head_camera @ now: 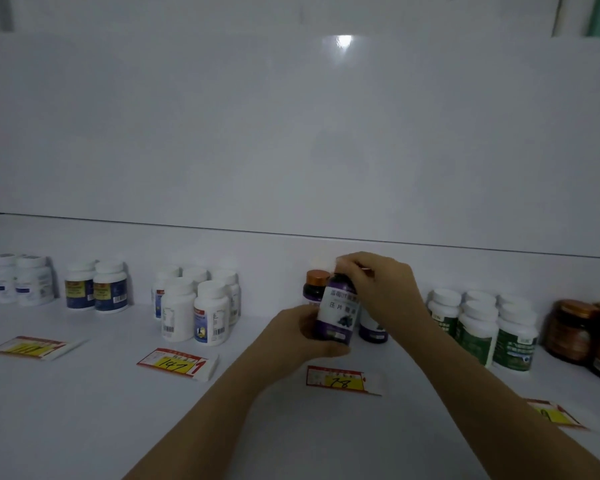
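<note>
A purple bottle point(338, 306) with a white label band and Chinese characters is held upright just above the white shelf point(84, 410). My left hand point(298, 336) grips its lower part from the left and below. My right hand point(378, 285) curls over its cap from above, hiding the cap. Right behind stand a dark bottle with a copper cap point(315, 287) and another purple bottle point(373, 329), mostly hidden by my right wrist.
Groups of white-capped bottles stand along the back: far left point(21, 280), blue-labelled point(96, 287), a middle cluster point(196, 306), green-labelled point(482, 327). Brown jars point(582, 332) stand at right. Price tags lie flat: point(28, 347), point(177, 363), point(342, 380), point(555, 414).
</note>
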Motion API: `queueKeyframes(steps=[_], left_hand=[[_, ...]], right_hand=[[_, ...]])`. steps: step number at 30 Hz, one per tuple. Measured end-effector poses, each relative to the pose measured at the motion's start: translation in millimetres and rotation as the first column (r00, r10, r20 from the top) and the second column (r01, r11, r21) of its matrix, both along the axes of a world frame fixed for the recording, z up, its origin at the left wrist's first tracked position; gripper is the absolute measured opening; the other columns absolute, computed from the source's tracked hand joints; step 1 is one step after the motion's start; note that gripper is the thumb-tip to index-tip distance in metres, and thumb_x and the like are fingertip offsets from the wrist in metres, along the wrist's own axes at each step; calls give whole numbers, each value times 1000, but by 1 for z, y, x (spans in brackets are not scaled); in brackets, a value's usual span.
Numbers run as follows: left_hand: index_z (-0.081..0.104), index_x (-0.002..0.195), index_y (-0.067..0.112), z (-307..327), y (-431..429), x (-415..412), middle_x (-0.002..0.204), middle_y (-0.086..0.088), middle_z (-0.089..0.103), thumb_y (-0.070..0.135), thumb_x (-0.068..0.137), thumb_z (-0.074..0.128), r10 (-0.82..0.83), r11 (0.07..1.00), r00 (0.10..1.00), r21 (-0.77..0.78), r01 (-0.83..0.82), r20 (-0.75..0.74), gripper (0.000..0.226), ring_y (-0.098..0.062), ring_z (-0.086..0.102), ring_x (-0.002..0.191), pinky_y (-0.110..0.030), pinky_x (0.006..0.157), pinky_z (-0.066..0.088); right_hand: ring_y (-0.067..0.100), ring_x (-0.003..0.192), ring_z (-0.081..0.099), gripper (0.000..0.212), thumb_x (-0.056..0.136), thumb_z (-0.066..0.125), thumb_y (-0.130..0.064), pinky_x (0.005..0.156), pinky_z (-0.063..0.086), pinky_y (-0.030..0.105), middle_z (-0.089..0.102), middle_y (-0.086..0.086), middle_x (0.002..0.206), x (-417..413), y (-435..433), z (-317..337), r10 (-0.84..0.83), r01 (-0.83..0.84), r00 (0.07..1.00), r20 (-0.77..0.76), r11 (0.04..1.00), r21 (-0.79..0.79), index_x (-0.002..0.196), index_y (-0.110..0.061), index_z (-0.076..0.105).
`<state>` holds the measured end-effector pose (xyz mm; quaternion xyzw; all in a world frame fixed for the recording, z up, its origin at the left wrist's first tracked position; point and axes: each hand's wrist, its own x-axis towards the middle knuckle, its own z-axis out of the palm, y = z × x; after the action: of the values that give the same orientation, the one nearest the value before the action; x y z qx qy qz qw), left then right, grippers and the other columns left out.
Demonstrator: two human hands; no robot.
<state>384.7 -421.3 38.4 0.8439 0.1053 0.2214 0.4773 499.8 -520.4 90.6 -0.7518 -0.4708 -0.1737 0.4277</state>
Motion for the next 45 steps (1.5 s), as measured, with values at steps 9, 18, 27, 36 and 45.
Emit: queueKeyframes(steps=[9,18,27,36,45], left_hand=[[65,104,26,3,-2,-6,96,8,74,13,74,77,-114,978,993,-175,113,7,35,-2,69,88,-7,68,50],[59,96,37,5,-5,-4,90,15,71,15,71,79,-87,982,994,-161,96,62,39,5,67,81,-5,61,48],[54,99,38,8,-6,-4,92,20,68,23,79,71,-128,973,991,-188,132,32,30,5,65,85,-10,68,51],[58,105,31,2,-5,-3,102,7,71,21,78,72,-111,965,994,-235,112,16,32,-8,68,93,-15,75,53],[49,96,22,3,-2,-2,89,10,63,25,66,84,217,976,975,13,-218,52,46,2,60,74,-4,52,44]], right_hand=[[13,101,64,25,93,55,-32,97,49,43,71,-5,106,10,-16,-10,184,-152,929,-321,981,121,111,-21,70],[15,94,63,23,92,56,-37,87,53,33,68,-4,99,7,-13,-9,230,-167,889,-396,968,189,104,-20,64],[18,87,67,23,87,65,-23,86,56,39,70,4,95,9,-17,-6,410,-218,697,-588,903,371,107,-17,56],[12,100,64,23,96,52,-23,88,54,31,66,-1,111,8,-16,-10,497,-361,651,-573,868,342,119,-20,55],[18,95,67,37,84,67,-38,80,59,35,69,3,104,6,-10,-14,271,-169,844,-462,953,250,111,-13,63]])
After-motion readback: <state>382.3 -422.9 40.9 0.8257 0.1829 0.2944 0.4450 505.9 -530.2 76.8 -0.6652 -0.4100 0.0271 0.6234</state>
